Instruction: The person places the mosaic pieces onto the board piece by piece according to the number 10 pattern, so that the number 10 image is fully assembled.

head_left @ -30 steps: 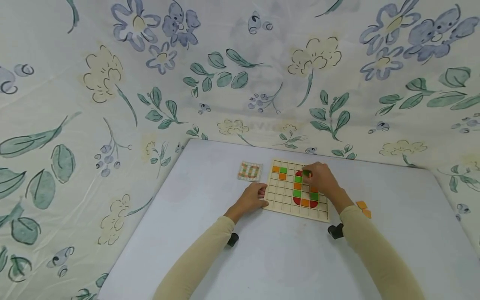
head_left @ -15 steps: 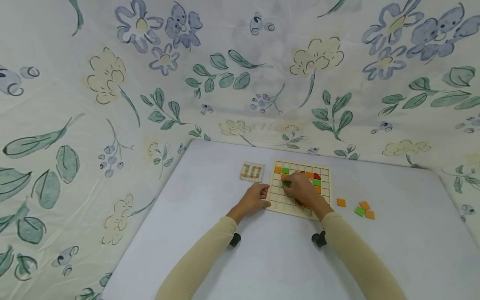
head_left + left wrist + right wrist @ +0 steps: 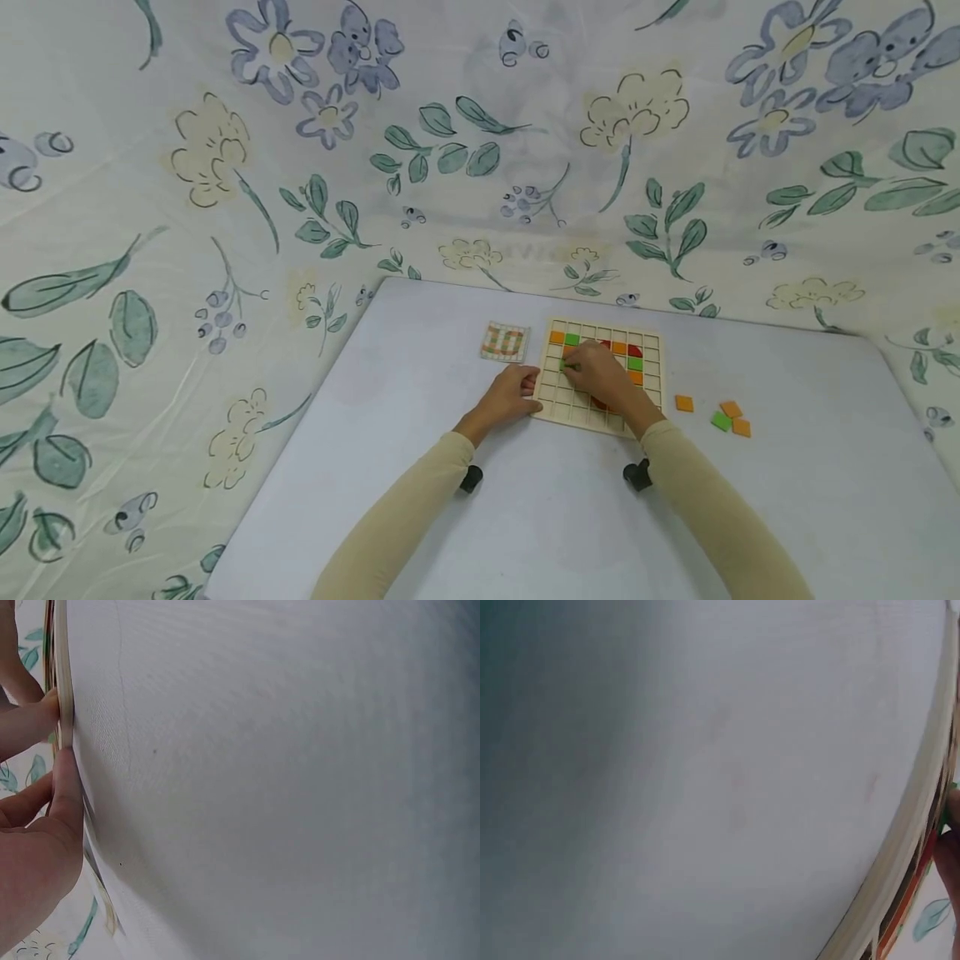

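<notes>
A pale wooden grid board (image 3: 551, 400) lies on the white table, partly filled with orange, green and red tiles. My left hand (image 3: 504, 398) holds the board's left edge with thumb and bent fingers; in the left wrist view, the fingertips (image 3: 66, 761) meet that edge. Over the board's left half, my right hand (image 3: 600, 375) pinches a small green tile (image 3: 568, 366) at a cell just below an orange one. This hand covers several tiles in the middle. Only its fingers (image 3: 949, 859) and a bit of green show in the right wrist view.
A small card (image 3: 504, 342) with a checked orange and green pattern lies left of the board. To the right are loose tiles: an orange tile (image 3: 684, 403) alone, and a green tile (image 3: 722, 421) touching two orange ones. Floral cloth (image 3: 480, 208) hangs behind the table.
With the green tile in its fingers, my right hand has moved left from the red-cornered ring of tiles and lowered slightly toward a cell. My left hand keeps its place on the board.
</notes>
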Demonstrator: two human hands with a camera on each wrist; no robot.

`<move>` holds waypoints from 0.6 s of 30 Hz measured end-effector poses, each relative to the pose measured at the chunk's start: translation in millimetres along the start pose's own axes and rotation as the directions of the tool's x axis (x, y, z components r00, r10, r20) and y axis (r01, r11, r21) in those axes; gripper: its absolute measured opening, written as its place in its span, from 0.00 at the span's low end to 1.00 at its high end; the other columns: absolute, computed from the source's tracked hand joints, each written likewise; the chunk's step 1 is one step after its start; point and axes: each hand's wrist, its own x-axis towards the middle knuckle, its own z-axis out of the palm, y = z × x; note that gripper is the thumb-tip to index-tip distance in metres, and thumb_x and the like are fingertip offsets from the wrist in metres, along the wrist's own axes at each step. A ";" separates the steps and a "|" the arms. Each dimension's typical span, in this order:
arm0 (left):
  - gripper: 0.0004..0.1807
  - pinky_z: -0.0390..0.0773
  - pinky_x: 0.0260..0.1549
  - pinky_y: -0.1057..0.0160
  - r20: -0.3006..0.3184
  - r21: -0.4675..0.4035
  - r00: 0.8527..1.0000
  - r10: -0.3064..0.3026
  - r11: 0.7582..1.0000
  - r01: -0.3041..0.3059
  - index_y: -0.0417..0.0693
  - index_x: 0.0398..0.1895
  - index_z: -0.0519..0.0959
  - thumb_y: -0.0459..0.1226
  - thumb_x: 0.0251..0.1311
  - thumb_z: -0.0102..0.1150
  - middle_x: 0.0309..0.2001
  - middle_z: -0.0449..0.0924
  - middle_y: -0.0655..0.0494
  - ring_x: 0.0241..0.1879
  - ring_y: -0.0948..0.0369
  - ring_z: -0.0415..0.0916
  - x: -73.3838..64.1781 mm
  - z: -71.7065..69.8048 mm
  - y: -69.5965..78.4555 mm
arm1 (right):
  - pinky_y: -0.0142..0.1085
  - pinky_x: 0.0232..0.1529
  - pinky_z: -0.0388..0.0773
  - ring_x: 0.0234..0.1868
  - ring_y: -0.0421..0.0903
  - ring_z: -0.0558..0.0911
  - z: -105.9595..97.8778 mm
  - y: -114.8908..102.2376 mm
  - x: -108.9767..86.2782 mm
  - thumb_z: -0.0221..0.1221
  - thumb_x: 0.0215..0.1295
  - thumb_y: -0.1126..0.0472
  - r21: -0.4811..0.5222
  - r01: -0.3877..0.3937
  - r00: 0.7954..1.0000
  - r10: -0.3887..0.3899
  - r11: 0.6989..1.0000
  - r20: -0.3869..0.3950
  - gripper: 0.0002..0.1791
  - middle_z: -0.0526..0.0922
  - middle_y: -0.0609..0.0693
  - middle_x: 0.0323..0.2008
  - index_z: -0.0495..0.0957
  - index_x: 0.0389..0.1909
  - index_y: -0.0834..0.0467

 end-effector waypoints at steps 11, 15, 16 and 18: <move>0.35 0.78 0.47 0.67 -0.006 0.016 1.000 -0.009 1.000 0.009 0.30 0.63 0.69 0.27 0.51 0.71 0.47 0.72 0.48 0.45 0.58 0.73 2.1 2.2 -1.8 | 0.42 0.45 0.78 0.36 0.49 0.77 -8.2 -7.8 0.2 0.63 0.62 0.68 -0.131 0.053 0.993 -0.038 0.990 0.112 0.05 0.84 0.51 0.35 0.86 0.37 0.61; 0.35 0.78 0.48 0.67 -0.003 0.019 1.000 -0.013 1.000 0.013 0.30 0.64 0.69 0.27 0.51 0.71 0.47 0.72 0.47 0.46 0.58 0.73 2.3 2.7 -0.5 | 0.43 0.48 0.79 0.41 0.52 0.77 -10.4 -9.0 -1.5 0.64 0.62 0.68 -0.161 0.064 0.991 -0.044 0.985 0.129 0.07 0.82 0.54 0.37 0.87 0.40 0.61; 0.35 0.78 0.48 0.66 -0.007 0.023 1.000 -0.014 1.000 0.014 0.30 0.64 0.69 0.27 0.51 0.71 0.47 0.72 0.48 0.46 0.58 0.73 2.4 2.6 -0.2 | 0.43 0.47 0.79 0.41 0.52 0.76 -11.2 -9.6 -1.7 0.64 0.62 0.68 -0.161 0.067 0.991 -0.047 0.985 0.127 0.06 0.81 0.55 0.37 0.87 0.39 0.61; 0.35 0.78 0.48 0.65 -0.011 0.029 1.000 -0.018 0.999 0.018 0.31 0.64 0.69 0.28 0.51 0.71 0.47 0.72 0.48 0.46 0.58 0.73 2.4 2.5 0.3 | 0.42 0.47 0.79 0.41 0.52 0.76 -12.5 -10.6 -2.4 0.64 0.62 0.68 -0.155 0.065 0.991 -0.046 0.986 0.123 0.06 0.81 0.55 0.36 0.87 0.37 0.61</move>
